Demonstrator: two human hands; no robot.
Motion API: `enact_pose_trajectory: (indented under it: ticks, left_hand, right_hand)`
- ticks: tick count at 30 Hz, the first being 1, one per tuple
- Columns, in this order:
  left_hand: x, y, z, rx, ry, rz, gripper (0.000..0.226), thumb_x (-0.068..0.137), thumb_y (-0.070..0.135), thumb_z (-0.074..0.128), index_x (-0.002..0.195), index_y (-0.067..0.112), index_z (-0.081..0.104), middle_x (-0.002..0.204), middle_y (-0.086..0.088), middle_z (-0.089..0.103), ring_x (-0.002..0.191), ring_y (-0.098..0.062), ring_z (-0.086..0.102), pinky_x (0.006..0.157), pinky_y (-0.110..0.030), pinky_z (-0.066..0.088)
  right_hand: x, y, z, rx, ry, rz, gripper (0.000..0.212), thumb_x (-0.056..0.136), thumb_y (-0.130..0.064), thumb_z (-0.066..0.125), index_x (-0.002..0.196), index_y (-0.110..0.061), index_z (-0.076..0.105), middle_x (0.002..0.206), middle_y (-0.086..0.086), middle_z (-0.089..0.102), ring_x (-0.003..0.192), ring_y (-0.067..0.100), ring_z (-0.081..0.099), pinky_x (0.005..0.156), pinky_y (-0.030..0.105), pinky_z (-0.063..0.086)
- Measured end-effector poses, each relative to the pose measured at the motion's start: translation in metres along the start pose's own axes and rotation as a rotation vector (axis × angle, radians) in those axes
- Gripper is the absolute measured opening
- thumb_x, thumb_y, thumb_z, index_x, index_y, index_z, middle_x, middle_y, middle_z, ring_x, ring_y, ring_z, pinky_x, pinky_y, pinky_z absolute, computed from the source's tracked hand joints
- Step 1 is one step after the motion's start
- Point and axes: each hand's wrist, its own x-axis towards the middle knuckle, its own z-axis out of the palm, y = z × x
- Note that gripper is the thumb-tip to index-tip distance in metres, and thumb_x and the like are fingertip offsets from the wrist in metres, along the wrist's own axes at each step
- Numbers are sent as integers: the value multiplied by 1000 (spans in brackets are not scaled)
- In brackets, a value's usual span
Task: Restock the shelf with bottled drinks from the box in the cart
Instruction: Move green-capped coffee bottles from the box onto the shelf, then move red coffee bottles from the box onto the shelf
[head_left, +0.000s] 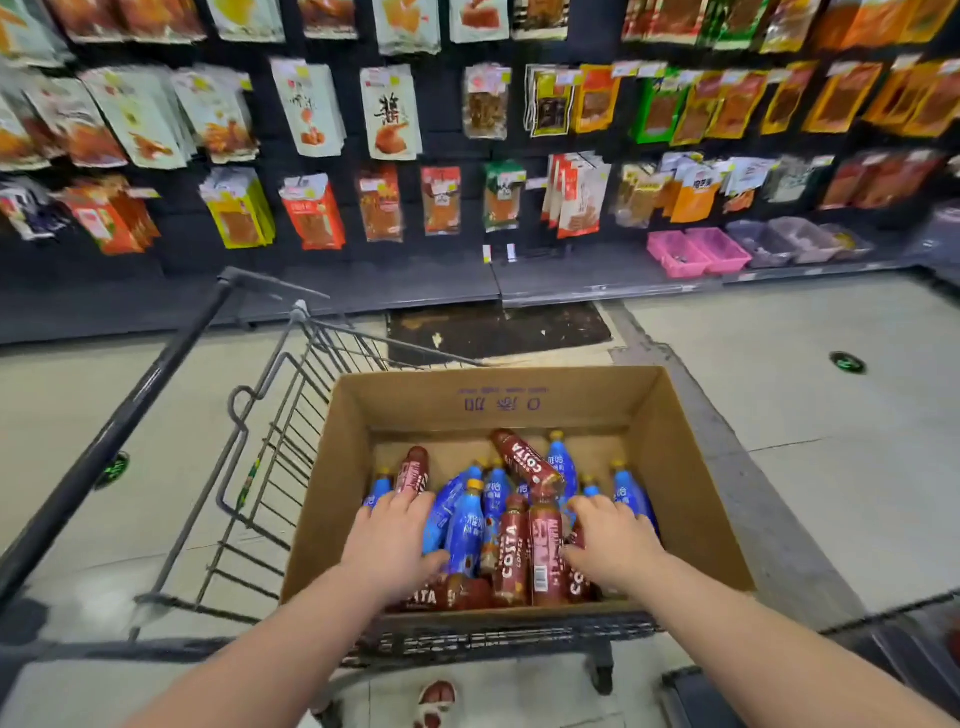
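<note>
Both your hands are down inside the cardboard box (519, 395), which fills the right side of the cart (270, 415) basket, pushed against its near rim. Your left hand (392, 540) lies palm down near the box's left wall, fingers spread flat over a dark red bottle (414, 470) and a blue one next to it, thumb stuck out to the right; it grips nothing. Your right hand (613, 540) is palm down near the right wall, thumb against an upright Costa bottle (545, 551), fingers draped over the blue bottles (464, 525); whether it has closed on one, cannot tell. The bottles are a loose heap in the near half of the box: blue ones with yellow caps leaning every way, Costa coffee bottles (511, 551) standing at the near wall, one lying flat in the near left corner, another Costa bottle (524, 460) lying tilted on top toward the far wall. The far strip of the box bottom shows bare cardboard. Beyond the cart, past the grey floor (805, 389), a snack shelf (363, 291) carries hanging packets (389, 114), with pink baskets (696, 252) on its bottom ledge at right. All blurred.
</note>
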Motion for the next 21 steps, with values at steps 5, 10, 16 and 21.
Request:
enact_pose_trajectory:
  ticks: [5, 10, 16, 21]
  left_hand:
    - [48, -43, 8, 0, -96, 18, 77, 81, 59, 52, 144, 23, 26, 145, 1, 36, 133, -21, 33, 106, -38, 32]
    - [86, -70, 22, -67, -219, -10, 80, 80, 57, 56, 145, 22, 26, 143, -1, 39, 131, -23, 37, 107, -38, 33]
    - [120, -78, 49, -200, -374, -90, 84, 81, 54, 59, 148, 20, 21, 142, -4, 41, 128, -24, 41, 103, -40, 39]
    - [145, -80, 70, -281, -437, -201, 83, 79, 47, 65, 146, 16, 25, 140, -9, 43, 126, -27, 45, 103, -38, 39]
  right_hand:
    - [43, -7, 10, 87, -92, 143, 60, 87, -48, 53, 139, -24, 32, 140, 3, 40, 129, 28, 40, 103, 44, 37]
    - [64, -4, 30, 152, -192, 267, 53, 86, -46, 54, 129, -20, 39, 135, 7, 44, 124, 30, 46, 97, 40, 41]
    - [90, 0, 50, 255, -291, 360, 58, 85, -43, 58, 133, -19, 35, 136, 9, 44, 124, 29, 47, 100, 40, 41]
    - [114, 0, 71, 354, -300, 431, 69, 83, -43, 63, 137, -16, 30, 134, 9, 46, 121, 30, 50, 96, 39, 42]
